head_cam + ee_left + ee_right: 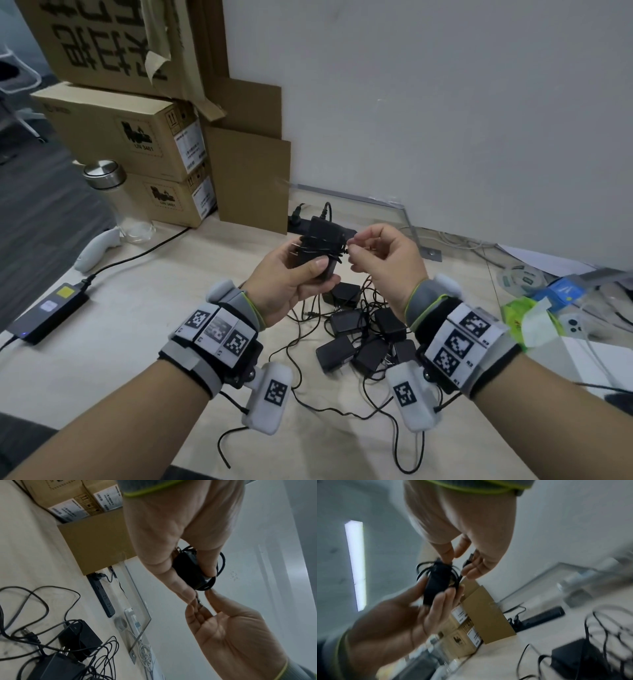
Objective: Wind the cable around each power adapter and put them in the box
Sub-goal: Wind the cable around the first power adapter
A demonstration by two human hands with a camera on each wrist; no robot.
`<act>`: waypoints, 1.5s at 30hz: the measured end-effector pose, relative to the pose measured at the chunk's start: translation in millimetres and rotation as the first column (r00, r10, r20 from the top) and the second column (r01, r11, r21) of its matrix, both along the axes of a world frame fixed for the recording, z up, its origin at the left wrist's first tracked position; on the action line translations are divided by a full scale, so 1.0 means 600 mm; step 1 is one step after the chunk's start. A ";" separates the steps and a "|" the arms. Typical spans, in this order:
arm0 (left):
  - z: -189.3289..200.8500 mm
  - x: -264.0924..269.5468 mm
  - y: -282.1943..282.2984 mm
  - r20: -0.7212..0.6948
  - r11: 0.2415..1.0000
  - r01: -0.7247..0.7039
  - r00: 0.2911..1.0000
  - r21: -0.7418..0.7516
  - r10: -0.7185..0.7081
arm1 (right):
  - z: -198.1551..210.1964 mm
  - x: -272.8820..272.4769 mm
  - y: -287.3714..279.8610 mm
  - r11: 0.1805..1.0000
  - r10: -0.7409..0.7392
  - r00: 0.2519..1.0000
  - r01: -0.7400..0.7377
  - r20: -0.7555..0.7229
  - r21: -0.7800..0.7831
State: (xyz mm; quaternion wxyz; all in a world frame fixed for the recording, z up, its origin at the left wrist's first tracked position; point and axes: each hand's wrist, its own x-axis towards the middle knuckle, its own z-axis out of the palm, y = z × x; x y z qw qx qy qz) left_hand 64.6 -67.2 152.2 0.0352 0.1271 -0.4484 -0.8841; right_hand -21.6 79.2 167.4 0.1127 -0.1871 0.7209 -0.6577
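My left hand [301, 274] grips a black power adapter [320, 246] in the air above the table, thumb across its front. Its thin black cable is wound in several turns round the body [436, 577]. My right hand [359, 253] pinches the cable's plug end [199, 602] right beside the adapter [188, 569]. Below my hands, several more black adapters [366, 339] lie on the table in a tangle of loose cables [308, 387]. An open brown cardboard box [253, 178] stands at the back by the wall.
Stacked cardboard cartons [137, 147] and a glass bottle with a metal lid [116, 202] stand at the left. A black power brick [48, 311] lies near the left edge. A black power strip [102, 596] lies along the wall. Packets and cables [534, 308] clutter the right side.
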 end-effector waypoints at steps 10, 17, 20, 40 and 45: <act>0.004 0.001 0.001 0.033 1.000 -0.002 0.999 0.020 0.001 | -0.002 0.002 -0.010 0.982 0.087 0.951 -0.032 -0.296 0.187; 0.008 0.003 0.005 0.045 0.995 0.087 0.995 0.038 -0.089 | -0.012 0.016 -0.016 0.977 0.009 0.917 0.077 -0.399 0.201; 0.009 0.000 0.016 0.021 0.998 0.043 0.999 0.053 -0.044 | -0.017 0.018 -0.019 0.966 -0.062 0.898 0.164 -0.435 0.202; 0.003 -0.004 0.035 0.000 0.972 -0.060 0.998 -0.228 0.062 | 0.018 0.004 -0.013 0.960 -0.120 0.993 0.118 -0.010 0.255; 0.004 -0.008 0.041 -0.010 0.985 -0.080 0.997 -0.152 0.079 | 0.015 0.006 -0.011 0.874 -0.124 0.975 0.195 -0.185 0.444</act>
